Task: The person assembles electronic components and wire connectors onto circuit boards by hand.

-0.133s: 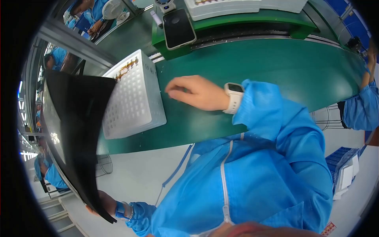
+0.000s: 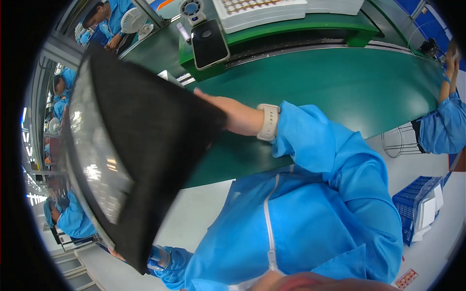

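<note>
A large black-sided piece with a shiny, clear curved face [image 2: 94,165] fills the left of the head view, tilted and blurred at its edges; its exact kind is unclear. At its lower end my left hand [image 2: 115,253] is closed on it, with only a few fingertips showing. Against the piece's right corner lies my right hand [image 2: 239,115], a white watch strap on the wrist. One digit pokes out above the black side, but the other fingers are behind it, so their grip is hidden. Behind the piece, a corner of a white foam tray [image 2: 169,77] peeks out on the green table [image 2: 301,92].
A green raised shelf [image 2: 291,38] carries white foam trays [image 2: 262,18] with small parts, a phone [image 2: 209,44] and a small fan [image 2: 193,10]. Co-workers in blue sit at left and right. A blue crate [image 2: 407,203] stands on the floor at right.
The black-sided piece has swung right and up, covering most of the foam tray. My right hand has gone from hovering beside the tray to the piece's corner.
</note>
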A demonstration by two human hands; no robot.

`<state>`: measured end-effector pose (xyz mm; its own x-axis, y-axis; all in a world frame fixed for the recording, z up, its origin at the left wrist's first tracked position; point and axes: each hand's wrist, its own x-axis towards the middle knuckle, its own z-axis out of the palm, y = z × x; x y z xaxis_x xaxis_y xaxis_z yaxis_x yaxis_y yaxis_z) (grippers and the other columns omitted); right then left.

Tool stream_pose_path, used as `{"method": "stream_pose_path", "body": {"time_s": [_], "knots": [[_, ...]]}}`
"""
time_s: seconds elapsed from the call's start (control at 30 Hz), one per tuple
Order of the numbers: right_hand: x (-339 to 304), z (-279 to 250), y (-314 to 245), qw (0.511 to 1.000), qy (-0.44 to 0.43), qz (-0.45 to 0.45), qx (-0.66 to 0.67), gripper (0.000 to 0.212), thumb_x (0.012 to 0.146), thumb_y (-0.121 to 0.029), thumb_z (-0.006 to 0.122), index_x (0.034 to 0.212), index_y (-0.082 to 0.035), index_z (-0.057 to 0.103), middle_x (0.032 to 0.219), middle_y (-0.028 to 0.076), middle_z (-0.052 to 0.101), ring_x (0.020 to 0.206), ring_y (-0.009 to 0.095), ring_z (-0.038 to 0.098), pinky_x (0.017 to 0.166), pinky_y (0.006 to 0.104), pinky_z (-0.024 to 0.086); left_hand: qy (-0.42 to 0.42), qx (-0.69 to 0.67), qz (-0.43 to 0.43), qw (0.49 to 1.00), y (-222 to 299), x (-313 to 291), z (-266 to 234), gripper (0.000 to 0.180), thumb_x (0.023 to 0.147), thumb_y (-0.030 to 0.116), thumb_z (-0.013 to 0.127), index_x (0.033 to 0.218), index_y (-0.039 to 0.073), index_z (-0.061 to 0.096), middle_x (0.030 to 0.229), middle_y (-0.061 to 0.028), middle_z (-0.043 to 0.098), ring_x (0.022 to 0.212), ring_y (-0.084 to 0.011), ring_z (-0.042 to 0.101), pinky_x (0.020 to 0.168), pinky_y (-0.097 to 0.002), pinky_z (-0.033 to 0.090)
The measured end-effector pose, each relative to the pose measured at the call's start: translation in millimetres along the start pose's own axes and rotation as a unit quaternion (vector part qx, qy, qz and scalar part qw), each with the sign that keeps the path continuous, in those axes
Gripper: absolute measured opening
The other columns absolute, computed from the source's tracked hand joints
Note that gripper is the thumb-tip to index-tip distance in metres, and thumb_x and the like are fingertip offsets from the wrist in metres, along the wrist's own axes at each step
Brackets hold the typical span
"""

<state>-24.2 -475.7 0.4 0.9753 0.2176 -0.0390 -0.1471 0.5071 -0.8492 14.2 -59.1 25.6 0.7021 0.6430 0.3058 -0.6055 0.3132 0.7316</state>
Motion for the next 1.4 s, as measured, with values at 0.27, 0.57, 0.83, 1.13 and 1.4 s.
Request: {"method": "stream_pose_path", "body": {"time_s": [0.27, 0.57, 0.83, 1.13, 1.4], "knots": [[-88, -73, -43, 0.951, -0.013, -0.134, 0.28, 0.064, 0.095, -0.056, 0.042, 0.129, -0.003, 0.052, 0.123, 0.012, 0.06, 0.106, 0.02, 0.06, 0.094, 0.0321, 0.047, -0.24, -0.084, -0.416, 0.873, -35, -80, 69, 0.061, 0.079, 0.036, 0.056, 0.127, -0.001, 0.05, 0.125, -0.0211, 0.056, 0.107, -0.0334, 0.059, 0.094, -0.0389, 0.049], [-239, -91, -50, 0.937, 0.341, -0.074, -0.021, 0.047, 0.092, -0.023, 0.056, 0.13, 0.002, 0.047, 0.12, 0.012, 0.06, 0.105, 0.018, 0.061, 0.09, 0.0316, 0.048, -0.37, 0.057, -0.642, 0.669, -81, -190, 110, 0.06, 0.076, 0.026, 0.051, 0.128, -0.004, 0.047, 0.119, -0.0178, 0.059, 0.104, -0.0282, 0.06, 0.09, -0.0355, 0.048], [-210, -150, -2, 0.881, 0.434, -0.069, -0.176, 0.044, 0.092, -0.014, 0.058, 0.131, 0.004, 0.047, 0.126, 0.011, 0.057, 0.112, 0.015, 0.054, 0.098, 0.0281, 0.039, -0.479, 0.231, -0.472, 0.703, -133, -208, 118, 0.05, 0.092, 0.004, 0.056, 0.138, -0.004, 0.036, 0.13, -0.0156, 0.051, 0.118, -0.0217, 0.051, 0.098, -0.0311, 0.042], [-203, -111, -5, 0.632, 0.439, -0.078, -0.634, 0.07, 0.079, -0.021, 0.074, 0.135, 0.004, 0.04, 0.134, 0.023, 0.044, 0.125, 0.034, 0.043, 0.104, 0.0407, 0.034, -0.72, 0.347, 0.037, 0.599, -110, -246, 134, 0.095, 0.065, 0.025, 0.083, 0.141, 0.001, 0.032, 0.146, -0.0271, 0.027, 0.136, -0.0449, 0.025, 0.112, -0.0532, 0.018], [-193, -62, 26, 0.605, 0.341, 0.012, -0.719, 0.111, 0.061, -0.042, 0.084, 0.145, -0.002, 0.023, 0.148, 0.027, 0.021, 0.137, 0.047, 0.02, 0.109, 0.0615, 0.012, -0.758, 0.299, 0.058, 0.576, -131, -255, 148, 0.098, 0.062, 0.023, 0.084, 0.143, 0.006, 0.032, 0.147, -0.0237, 0.028, 0.138, -0.0447, 0.023, 0.113, -0.0561, 0.016]]}}
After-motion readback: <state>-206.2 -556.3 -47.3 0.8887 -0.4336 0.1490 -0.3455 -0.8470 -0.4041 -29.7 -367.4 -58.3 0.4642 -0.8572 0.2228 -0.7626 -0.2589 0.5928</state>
